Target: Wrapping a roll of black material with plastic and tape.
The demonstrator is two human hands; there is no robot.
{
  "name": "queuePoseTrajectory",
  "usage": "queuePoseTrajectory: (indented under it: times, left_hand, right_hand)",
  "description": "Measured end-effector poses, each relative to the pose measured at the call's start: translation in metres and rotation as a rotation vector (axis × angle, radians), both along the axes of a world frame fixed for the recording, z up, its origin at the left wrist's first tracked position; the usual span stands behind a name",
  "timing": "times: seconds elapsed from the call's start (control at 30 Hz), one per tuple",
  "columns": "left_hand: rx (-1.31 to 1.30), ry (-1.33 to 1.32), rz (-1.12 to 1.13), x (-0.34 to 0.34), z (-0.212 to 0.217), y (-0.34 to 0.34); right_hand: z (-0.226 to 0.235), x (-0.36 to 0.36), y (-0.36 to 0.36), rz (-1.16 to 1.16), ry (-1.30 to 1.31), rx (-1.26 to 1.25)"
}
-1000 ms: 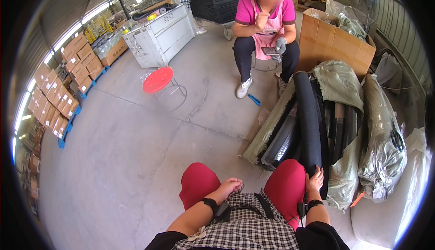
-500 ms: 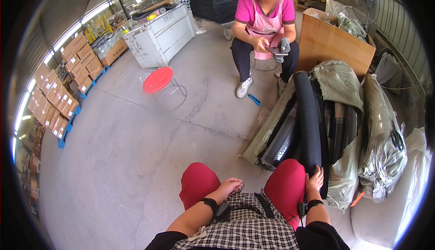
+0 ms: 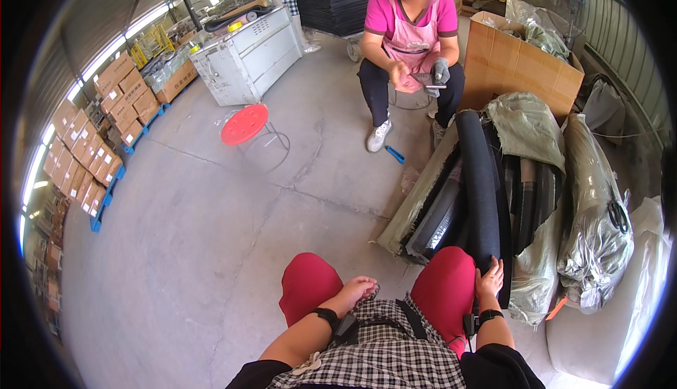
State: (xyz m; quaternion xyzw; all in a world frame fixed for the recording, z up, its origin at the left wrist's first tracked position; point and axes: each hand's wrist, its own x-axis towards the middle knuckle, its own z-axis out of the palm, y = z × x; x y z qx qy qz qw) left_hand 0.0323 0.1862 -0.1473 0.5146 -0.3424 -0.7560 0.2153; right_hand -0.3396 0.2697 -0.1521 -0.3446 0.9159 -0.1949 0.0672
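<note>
My left hand [image 3: 358,290] rests over my lap at the edge of my checkered apron [image 3: 384,339], its fingers curled closed. Whatever they may hold is hidden. At the near end of a long black roll of sheet material [image 3: 481,191], my right hand [image 3: 489,280] has its fingers curved against the roll beside my right knee. The roll lies on top of several other dark rolls [image 3: 441,220] in a torn, greenish woven wrapper [image 3: 525,124]. Both my wrists wear black straps.
Opposite me a seated co-worker in a pink apron [image 3: 416,43] holds a phone [image 3: 429,81] in a gloved hand. A blue-handled tool [image 3: 395,154] lies on the floor near a red stool [image 3: 245,124]. Wrapped rolls [image 3: 596,220] and a large carton [image 3: 518,64] stand right; stacked boxes [image 3: 127,96] stand left.
The co-worker's bare hand has moved a little left, away from the phone. My own hands and the black roll stay where they were.
</note>
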Motion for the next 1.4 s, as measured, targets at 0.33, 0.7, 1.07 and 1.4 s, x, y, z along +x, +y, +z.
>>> queuePoseTrajectory:
  times: [0.33,0.7,1.07,1.4]
  left_hand:
    - [-0.016,-0.009,-0.002,0.0,-0.0028,0.0001]
    - [-0.006,-0.001,0.009,-0.0011,-0.0018,0.0001]
    - [-0.026,-0.033,-0.031,0.001,-0.0053,-0.0015]
    - [-0.034,-0.008,-0.022,0.0004,-0.0018,-0.0003]
  right_hand:
    - [0.0008,0.0016,-0.0001,-0.009,0.035,0.012]
    - [-0.0004,0.0001,-0.0001,-0.01,0.007,0.01]
    - [-0.0005,0.0006,0.0001,-0.004,0.004,0.02]
    - [0.0014,0.0023,-0.0007,-0.02,0.025,0.027]
